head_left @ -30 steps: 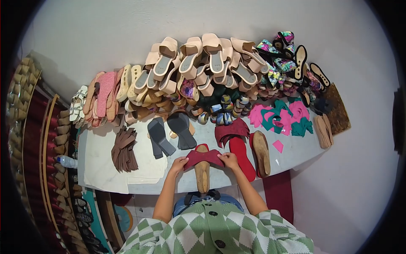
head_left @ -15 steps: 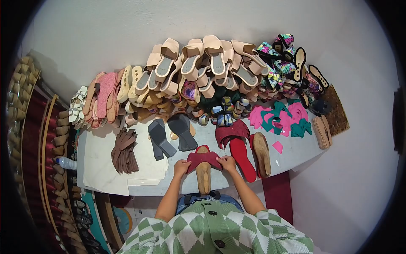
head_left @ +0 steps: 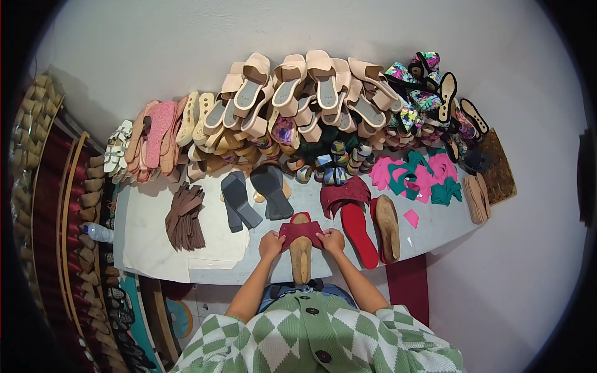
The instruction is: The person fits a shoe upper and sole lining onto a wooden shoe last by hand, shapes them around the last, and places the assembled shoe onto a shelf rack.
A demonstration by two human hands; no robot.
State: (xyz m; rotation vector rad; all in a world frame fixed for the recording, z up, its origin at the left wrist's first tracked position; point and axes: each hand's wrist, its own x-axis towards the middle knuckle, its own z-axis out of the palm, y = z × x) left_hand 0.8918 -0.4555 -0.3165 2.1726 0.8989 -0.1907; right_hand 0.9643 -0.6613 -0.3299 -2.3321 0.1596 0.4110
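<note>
Nearest is the person's checked sweater, on the near side of the wooden foot mould. The mould points away from the person, over the near edge of the table. A dark red strap lies across the mould, with a bright red tip showing beyond it. Left of the mould, the left hand pinches one end of the strap between thumb and fingers; right of the mould, the right hand pinches the other end the same way.

Just right of the mould are a red sole and, past that, a second mould. Well to its left is a fan of brown strips. Farther out, beyond the mould, are two black soles to its left, a stack of dark red pieces to its right, and pink and green cutouts farther right. Farthest beyond it, beige heeled sandals are piled against the wall.
</note>
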